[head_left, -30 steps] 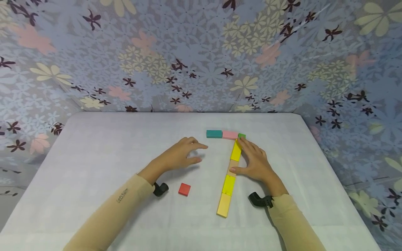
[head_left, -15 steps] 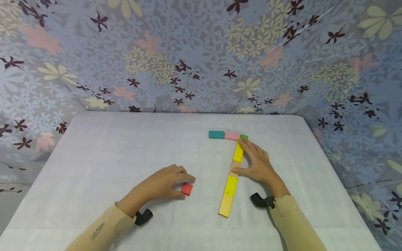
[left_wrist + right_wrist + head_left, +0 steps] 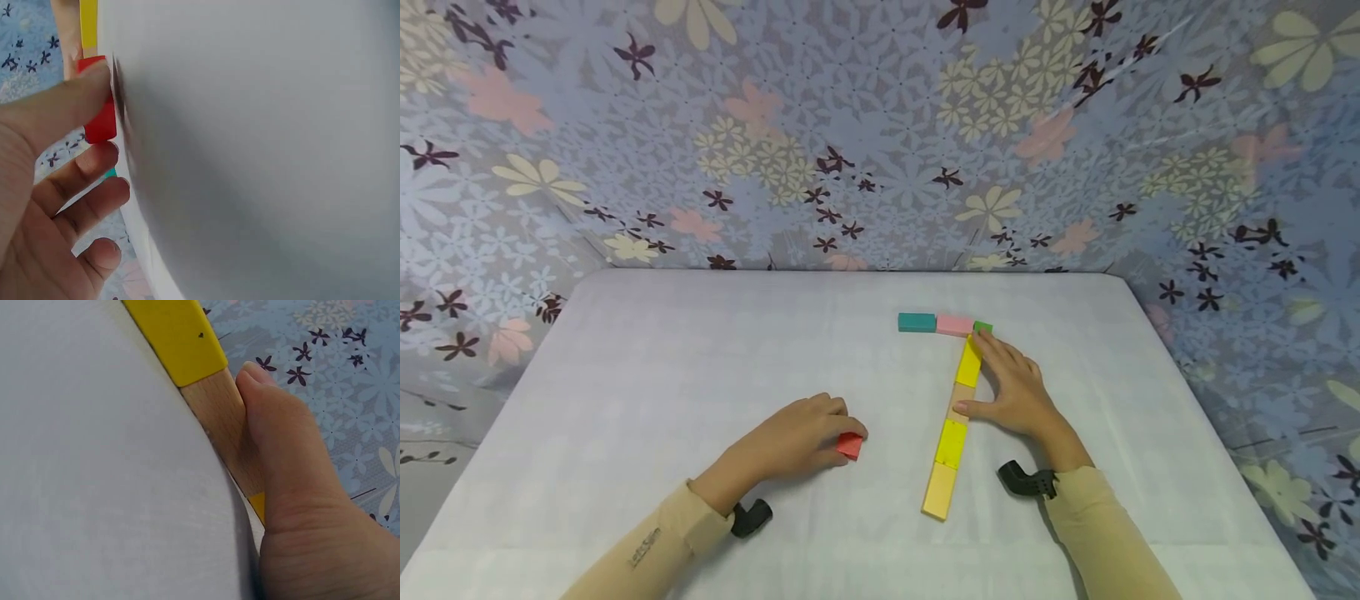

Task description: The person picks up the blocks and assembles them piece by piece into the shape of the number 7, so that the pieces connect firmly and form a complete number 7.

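Observation:
My left hand (image 3: 797,437) pinches a red block (image 3: 850,446) between thumb and fingers, close over the white table; in the left wrist view the thumb lies across the red block (image 3: 100,122). My right hand (image 3: 1018,392) lies with extended fingers along a slanting row of blocks. Its thumb touches the plain wooden block (image 3: 960,402), and its fingertips reach the far yellow block (image 3: 968,364) near the small green block (image 3: 982,327). The right wrist view shows the thumb against the side of the wooden block (image 3: 225,425), which meets a yellow block (image 3: 181,340).
Nearer me, the row continues with another yellow block (image 3: 951,443) and a pale yellow block (image 3: 939,492). At its far end, a pink block (image 3: 954,325) and a teal block (image 3: 917,322) extend left. A flowered cloth (image 3: 850,133) stands behind the table (image 3: 700,350).
My left hand came from the table's middle down to the red block, and its fingers have closed on it, tilting it slightly. The right hand stays on the row.

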Motion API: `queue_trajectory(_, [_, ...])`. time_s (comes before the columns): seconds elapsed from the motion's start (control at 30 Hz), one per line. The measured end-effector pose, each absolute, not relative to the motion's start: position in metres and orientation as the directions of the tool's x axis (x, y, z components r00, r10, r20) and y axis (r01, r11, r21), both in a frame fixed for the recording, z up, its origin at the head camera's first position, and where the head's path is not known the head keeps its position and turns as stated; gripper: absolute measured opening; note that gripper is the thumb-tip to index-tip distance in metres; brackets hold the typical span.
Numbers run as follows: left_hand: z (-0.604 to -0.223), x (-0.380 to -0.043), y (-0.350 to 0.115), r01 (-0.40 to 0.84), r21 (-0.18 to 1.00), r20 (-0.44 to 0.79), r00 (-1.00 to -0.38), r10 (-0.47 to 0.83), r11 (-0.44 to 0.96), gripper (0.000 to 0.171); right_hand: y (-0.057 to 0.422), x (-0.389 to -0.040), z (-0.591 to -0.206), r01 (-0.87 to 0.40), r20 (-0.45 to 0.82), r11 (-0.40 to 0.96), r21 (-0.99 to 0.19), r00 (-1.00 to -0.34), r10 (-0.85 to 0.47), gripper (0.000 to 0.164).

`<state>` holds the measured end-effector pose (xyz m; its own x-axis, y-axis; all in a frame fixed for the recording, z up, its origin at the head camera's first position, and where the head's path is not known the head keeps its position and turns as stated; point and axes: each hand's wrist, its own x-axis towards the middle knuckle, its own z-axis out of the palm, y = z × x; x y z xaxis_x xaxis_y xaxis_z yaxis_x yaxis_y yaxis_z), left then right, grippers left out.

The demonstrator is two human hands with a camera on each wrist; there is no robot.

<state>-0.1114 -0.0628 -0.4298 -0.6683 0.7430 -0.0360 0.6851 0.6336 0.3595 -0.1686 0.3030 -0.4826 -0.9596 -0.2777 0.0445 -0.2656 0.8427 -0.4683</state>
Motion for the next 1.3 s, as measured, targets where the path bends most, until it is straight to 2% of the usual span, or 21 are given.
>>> queue_trajectory(0.3, [-0.417, -0.159, -0.046, 0.563, 0.428, -0.066, -0.761, 0.646, 0.707, 0.042, 0.304, -0.170, -0.484, -0.275, 0.048, 0.841, -0.466, -0.957, -0.286, 0.116])
queue_trajectory(0.53, [-0.409, -0.190, -0.028, 0.524, 0.454, -0.080, -0.781, 0.619, 0.720, 0.042, 0.303, -0.169, -0.481, -0.260, 0.025, 0.845, -0.467, -0.959, -0.282, 0.119])
queue_trajectory(0.9, [-0.411, -0.241, -0.010, 0.497, 0.387, -0.060, -0.827, 0.558, 0.777, 0.042, 0.304, -0.168, -0.479, -0.272, 0.035, 0.841, -0.468, -0.957, -0.289, 0.118])
queue_trajectory(1.3, [-0.426, -0.266, 0.008, 0.459, 0.404, -0.065, -0.848, 0.526, 0.791, 0.043, 0.305, -0.168, -0.481, -0.265, 0.031, 0.844, -0.466, -0.958, -0.284, 0.119])
